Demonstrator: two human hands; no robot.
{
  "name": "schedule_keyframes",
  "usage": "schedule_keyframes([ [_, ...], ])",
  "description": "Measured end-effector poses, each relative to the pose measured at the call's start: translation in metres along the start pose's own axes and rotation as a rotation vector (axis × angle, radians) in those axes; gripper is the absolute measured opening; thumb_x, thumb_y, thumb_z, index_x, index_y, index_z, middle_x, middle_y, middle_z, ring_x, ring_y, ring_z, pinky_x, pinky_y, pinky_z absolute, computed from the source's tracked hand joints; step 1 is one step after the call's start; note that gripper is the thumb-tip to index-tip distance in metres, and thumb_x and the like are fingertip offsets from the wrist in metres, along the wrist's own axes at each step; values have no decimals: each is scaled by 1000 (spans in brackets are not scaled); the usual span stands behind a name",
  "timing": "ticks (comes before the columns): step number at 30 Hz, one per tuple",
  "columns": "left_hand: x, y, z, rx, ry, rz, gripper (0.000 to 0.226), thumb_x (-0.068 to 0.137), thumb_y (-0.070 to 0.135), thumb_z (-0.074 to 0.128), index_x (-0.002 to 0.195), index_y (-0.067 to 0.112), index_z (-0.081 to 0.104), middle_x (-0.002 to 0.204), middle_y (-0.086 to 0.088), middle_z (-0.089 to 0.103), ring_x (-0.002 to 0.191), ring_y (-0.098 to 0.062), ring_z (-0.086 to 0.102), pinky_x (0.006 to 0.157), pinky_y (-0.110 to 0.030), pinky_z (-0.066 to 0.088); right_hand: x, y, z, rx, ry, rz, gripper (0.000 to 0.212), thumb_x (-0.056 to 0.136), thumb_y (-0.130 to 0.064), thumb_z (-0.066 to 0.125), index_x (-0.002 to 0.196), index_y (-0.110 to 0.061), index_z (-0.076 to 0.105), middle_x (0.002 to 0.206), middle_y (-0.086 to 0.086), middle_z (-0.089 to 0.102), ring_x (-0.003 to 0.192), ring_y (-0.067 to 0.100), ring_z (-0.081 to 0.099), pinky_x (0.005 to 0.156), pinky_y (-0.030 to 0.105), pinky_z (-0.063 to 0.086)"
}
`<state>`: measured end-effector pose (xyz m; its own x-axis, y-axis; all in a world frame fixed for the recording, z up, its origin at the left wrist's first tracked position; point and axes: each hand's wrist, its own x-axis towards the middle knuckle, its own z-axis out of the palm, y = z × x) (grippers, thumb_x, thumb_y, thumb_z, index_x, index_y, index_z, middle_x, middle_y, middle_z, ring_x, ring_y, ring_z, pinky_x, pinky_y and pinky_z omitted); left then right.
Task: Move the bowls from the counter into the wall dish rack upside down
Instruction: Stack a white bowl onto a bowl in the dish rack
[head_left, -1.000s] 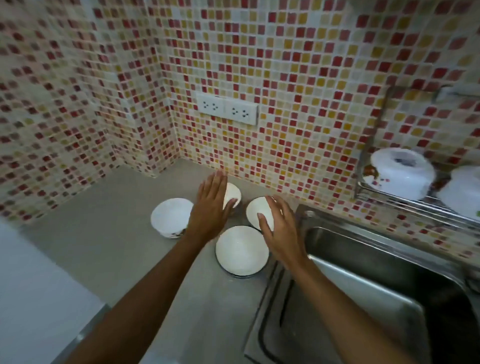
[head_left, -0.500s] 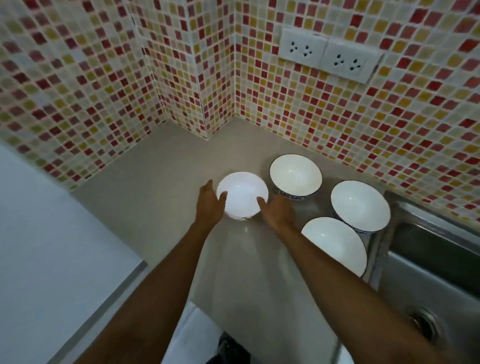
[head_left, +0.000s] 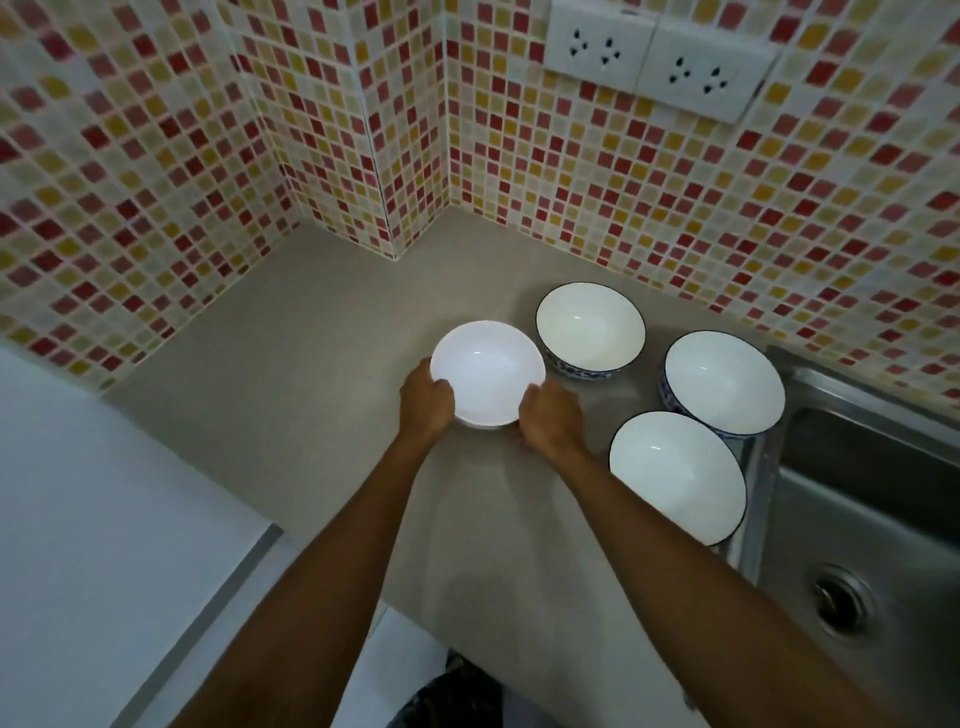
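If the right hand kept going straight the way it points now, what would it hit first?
The right hand already grips the plain white bowl; beyond it, likely the blue-patterned bowl, though depth is unclear.

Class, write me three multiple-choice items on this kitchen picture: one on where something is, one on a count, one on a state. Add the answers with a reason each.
1. Where is the sink?
A. right of the bowls
B. left of the bowls
C. in the tiled corner

2. How many bowls are in view?
A. two
B. four
C. six

3. How does the bowl between the hands sit?
A. upside down
B. on its side
C. opening up

Answers:
1 A: the steel basin lies at the right edge, past the bowl nearest the sink.
2 B: the held one, the back bowl, the one by the sink and the front bowl.
3 C: its white inside faces up while the left hand and right hand grip its rim.
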<state>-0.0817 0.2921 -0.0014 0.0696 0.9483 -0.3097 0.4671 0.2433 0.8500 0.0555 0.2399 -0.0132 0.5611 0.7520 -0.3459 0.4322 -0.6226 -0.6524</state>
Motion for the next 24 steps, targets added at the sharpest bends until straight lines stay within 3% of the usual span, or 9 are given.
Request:
schedule_keyframes([
  [3,-8,20,5,-55,9,23,43,84,7,43,126,4,55,126,-18,60,114,-35,56,90,-33,45,-7,0,-19,70,34,-7,35,98,-20,35,115,-2,59,115,18,65,105,39,61,89,39,49],
  [5,-17,34,13,-79,-17,56,39,90,14,45,126,5,55,127,-18,59,114,-34,55,95,-37,45,-12,4,-37,111,65,-12,37,96,-23,34,116,-3,57,115,19,64,104,39,61,89,42,51],
  [10,-55,73,50,-91,-119,132,40,97,29,44,133,10,47,134,-13,54,120,-31,53,97,-38,43,-30,37,-96,144,172,-13,38,92,-26,34,109,-4,60,99,20,70,85,38,68,78,48,58],
  [14,-98,103,95,-101,-229,188,45,100,33,37,140,11,39,143,-12,46,128,-30,47,102,-37,39,-56,76,-158,189,228,35,36,96,-25,34,119,-4,52,98,19,68,65,31,70,63,46,61],
  [17,-139,122,133,-89,-295,197,50,101,35,32,145,11,31,150,-10,37,136,-29,38,109,-40,33,-75,112,-199,205,258,45,36,96,-21,34,123,-3,51,101,19,67,68,30,70,62,45,61],
  [21,-195,132,185,-114,-378,235,50,101,35,34,144,11,32,150,-13,37,134,-32,40,112,-46,34,-92,173,-248,127,346,47,46,88,-29,33,116,-3,58,107,21,67,81,37,68,71,50,59],
  [24,-229,134,223,-47,-413,233,50,102,34,30,145,8,28,153,-13,32,137,-32,35,112,-42,28,-100,221,-273,74,369,57,43,86,-26,37,119,-5,55,108,20,65,82,37,68,69,51,59],
])
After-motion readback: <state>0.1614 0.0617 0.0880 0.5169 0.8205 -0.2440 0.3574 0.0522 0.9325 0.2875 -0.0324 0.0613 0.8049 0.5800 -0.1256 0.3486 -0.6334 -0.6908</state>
